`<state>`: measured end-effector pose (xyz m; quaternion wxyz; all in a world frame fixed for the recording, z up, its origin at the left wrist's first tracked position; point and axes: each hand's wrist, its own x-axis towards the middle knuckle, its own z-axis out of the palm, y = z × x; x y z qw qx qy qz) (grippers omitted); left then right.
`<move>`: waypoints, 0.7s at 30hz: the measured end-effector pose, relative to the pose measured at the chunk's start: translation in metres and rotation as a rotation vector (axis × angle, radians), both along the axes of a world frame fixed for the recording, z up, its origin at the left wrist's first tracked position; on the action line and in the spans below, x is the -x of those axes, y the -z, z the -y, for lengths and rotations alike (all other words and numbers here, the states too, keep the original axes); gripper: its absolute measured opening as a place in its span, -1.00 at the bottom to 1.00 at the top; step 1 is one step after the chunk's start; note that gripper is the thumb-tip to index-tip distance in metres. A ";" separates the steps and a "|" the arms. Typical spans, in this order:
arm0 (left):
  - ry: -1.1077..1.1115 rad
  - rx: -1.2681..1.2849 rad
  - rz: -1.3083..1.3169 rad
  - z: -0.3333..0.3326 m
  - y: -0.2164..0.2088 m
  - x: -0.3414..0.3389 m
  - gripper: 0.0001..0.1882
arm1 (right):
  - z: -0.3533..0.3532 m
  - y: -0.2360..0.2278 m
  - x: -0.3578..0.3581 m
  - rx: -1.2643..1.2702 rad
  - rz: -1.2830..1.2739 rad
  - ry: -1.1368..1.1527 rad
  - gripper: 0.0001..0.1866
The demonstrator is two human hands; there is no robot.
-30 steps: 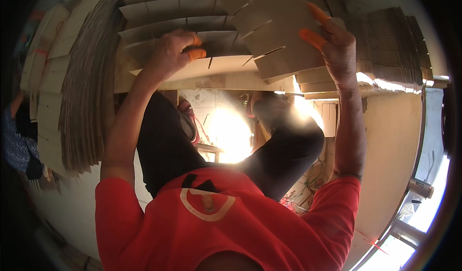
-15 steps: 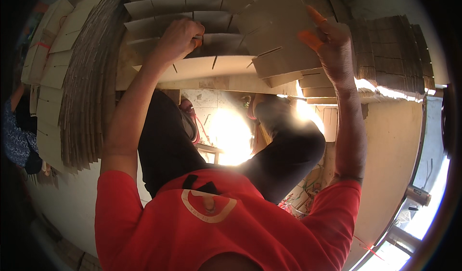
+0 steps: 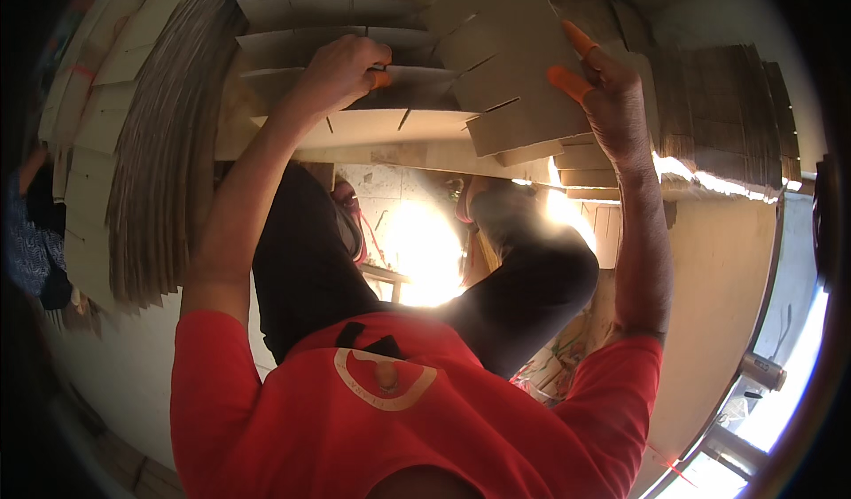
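Note:
My left hand is closed in a pinch at the top edge of a slotted cardboard strip. The strip is one of several standing in rows, with another slotted strip nearest me. An orange cover shows on the left thumb. My right hand is at the right edge of a wide slotted cardboard sheet, which slants over the strips' right ends. Its thumb overlaps the sheet's face, and orange covers sit on the thumb and forefinger. Whatever its other fingers touch behind the sheet is hidden.
A tall stack of cardboard sheets stands on the left, and another cardboard stack on the right. A wooden board runs below the strips. Bright light glares on the floor between my legs. Part of another person shows far left.
The sheet at my right hand has tilted slightly, and less of it lies under the fingertips. My left hand stays pinched at the strip while the view shifts a little.

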<state>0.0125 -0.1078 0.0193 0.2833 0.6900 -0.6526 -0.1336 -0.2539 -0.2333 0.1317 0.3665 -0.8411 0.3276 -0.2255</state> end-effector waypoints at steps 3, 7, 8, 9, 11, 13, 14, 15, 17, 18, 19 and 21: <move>0.007 -0.024 0.025 0.003 0.004 -0.003 -0.82 | 0.003 0.008 -0.008 -0.035 -0.033 -0.052 -0.43; 0.033 0.007 0.038 0.005 0.003 -0.001 -0.82 | 0.006 0.019 -0.017 -0.069 -0.143 -0.108 -0.43; 0.034 0.015 0.036 0.005 0.004 -0.002 -0.82 | 0.001 0.018 -0.022 -0.125 -0.215 -0.112 -0.43; 0.035 0.023 0.035 0.005 0.006 -0.003 -0.82 | -0.005 0.013 -0.028 -0.181 -0.287 -0.116 -0.43; 0.038 0.042 0.034 0.006 0.008 -0.005 -0.83 | -0.011 0.013 -0.033 -0.204 -0.342 -0.135 -0.45; 0.041 0.065 0.036 0.007 0.009 -0.004 -0.83 | -0.013 0.017 -0.033 -0.138 -0.304 -0.164 -0.50; 0.039 0.076 0.040 0.007 0.010 -0.004 -0.83 | -0.011 0.018 -0.033 -0.112 -0.335 -0.190 -0.46; 0.038 0.087 0.043 0.008 0.010 -0.003 -0.82 | -0.007 0.017 -0.033 -0.087 -0.365 -0.216 -0.42; 0.040 0.094 0.037 0.008 0.011 -0.002 -0.82 | -0.002 0.017 -0.035 -0.089 -0.404 -0.259 -0.38; 0.040 0.097 0.033 0.007 0.011 -0.001 -0.82 | -0.001 0.018 -0.038 -0.117 -0.413 -0.276 -0.39; 0.034 0.098 0.034 0.007 0.013 -0.002 -0.81 | -0.001 0.019 -0.040 -0.145 -0.421 -0.293 -0.40; 0.036 0.110 0.036 0.010 0.014 -0.002 -0.81 | -0.012 0.036 -0.045 -0.160 -0.547 -0.268 -0.56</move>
